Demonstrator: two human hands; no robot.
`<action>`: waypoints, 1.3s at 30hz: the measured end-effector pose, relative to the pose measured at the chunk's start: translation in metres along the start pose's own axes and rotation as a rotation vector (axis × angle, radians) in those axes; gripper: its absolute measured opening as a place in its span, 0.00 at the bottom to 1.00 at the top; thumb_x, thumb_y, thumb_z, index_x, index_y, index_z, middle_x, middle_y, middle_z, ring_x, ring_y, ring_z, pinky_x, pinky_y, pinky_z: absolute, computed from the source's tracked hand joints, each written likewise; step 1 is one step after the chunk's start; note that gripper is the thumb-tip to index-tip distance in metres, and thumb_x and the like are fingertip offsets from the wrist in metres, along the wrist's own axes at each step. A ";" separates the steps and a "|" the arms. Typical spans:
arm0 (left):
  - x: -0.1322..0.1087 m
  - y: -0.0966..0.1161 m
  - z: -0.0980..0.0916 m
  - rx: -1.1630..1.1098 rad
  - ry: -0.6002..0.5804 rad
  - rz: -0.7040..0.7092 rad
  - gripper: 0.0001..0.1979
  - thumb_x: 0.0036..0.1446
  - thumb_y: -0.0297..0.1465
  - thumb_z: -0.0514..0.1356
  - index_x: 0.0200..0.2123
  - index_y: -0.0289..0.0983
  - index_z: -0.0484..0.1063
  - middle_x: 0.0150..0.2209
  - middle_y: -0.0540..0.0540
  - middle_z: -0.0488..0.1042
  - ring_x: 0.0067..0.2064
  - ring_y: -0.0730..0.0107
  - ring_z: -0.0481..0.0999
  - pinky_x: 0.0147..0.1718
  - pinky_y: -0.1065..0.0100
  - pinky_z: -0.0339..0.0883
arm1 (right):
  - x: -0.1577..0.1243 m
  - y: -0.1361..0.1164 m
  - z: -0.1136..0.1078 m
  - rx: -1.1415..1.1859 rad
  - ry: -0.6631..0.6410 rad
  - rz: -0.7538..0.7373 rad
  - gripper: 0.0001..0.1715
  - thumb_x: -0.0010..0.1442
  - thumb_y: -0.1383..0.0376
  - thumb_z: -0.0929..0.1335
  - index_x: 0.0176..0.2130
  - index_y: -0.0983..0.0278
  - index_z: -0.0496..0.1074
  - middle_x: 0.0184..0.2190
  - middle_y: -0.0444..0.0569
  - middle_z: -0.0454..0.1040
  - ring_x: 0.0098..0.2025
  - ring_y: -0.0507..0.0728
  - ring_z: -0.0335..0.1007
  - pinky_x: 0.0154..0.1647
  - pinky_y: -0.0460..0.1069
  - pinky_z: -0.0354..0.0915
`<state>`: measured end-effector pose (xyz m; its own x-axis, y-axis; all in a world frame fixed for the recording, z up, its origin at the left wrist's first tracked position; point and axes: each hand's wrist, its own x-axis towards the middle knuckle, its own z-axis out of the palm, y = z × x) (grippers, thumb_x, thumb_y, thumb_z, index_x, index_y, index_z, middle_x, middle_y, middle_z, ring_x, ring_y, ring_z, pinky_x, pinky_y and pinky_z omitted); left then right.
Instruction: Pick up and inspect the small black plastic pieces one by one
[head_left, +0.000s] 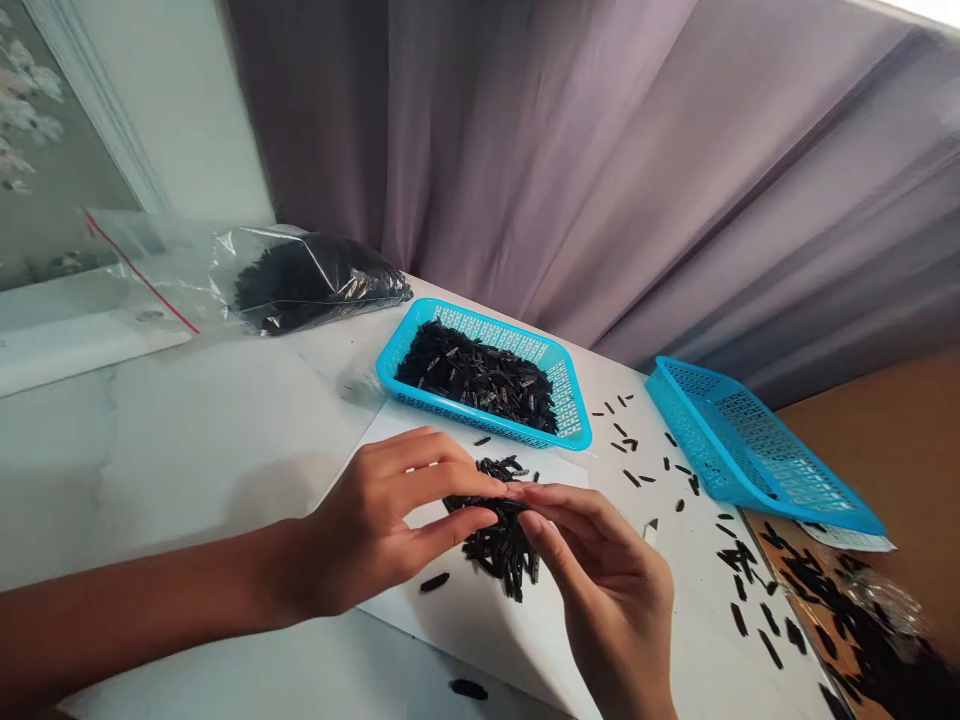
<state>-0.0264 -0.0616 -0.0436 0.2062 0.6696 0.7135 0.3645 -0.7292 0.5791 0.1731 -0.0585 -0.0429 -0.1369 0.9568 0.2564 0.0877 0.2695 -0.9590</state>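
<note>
Vivid cyan is flashed up by the plastic basket [484,372], its walls pierced in a fine lattice, and that same cyan and lattice are matched by the second basket [750,450]! Matte black is carried by the pieces [499,545] heaped on the white sheet [465,645], while soft mauve-grey folds are shown by the curtain [570,150].

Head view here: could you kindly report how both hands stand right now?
Left hand and right hand meet above black stick pile, grip unclear. Loose stick near left hand. Blue basket beyond.
</note>
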 end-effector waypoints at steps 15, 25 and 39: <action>0.003 0.009 -0.002 -0.023 0.022 -0.013 0.07 0.58 0.22 0.66 0.40 0.36 0.78 0.34 0.47 0.80 0.35 0.71 0.78 0.36 0.71 0.74 | -0.002 -0.002 0.001 0.003 -0.071 -0.080 0.10 0.57 0.70 0.74 0.38 0.54 0.82 0.38 0.48 0.84 0.43 0.61 0.81 0.47 0.55 0.77; 0.002 0.009 -0.003 -0.040 0.008 -0.025 0.04 0.59 0.23 0.65 0.38 0.35 0.77 0.32 0.48 0.79 0.34 0.72 0.77 0.36 0.71 0.72 | -0.003 -0.002 0.000 0.030 -0.068 -0.036 0.06 0.58 0.67 0.74 0.34 0.54 0.83 0.34 0.47 0.84 0.39 0.58 0.80 0.37 0.50 0.76; -0.001 0.008 -0.001 -0.095 -0.039 -0.110 0.05 0.63 0.24 0.61 0.34 0.35 0.75 0.31 0.49 0.79 0.33 0.73 0.76 0.36 0.71 0.69 | -0.002 0.000 0.003 0.353 -0.176 0.382 0.09 0.59 0.56 0.73 0.32 0.59 0.81 0.25 0.46 0.80 0.32 0.55 0.76 0.37 0.48 0.67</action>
<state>-0.0245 -0.0681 -0.0390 0.2057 0.7500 0.6286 0.2999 -0.6598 0.6890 0.1702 -0.0611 -0.0441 -0.3262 0.9385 -0.1130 -0.1688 -0.1754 -0.9699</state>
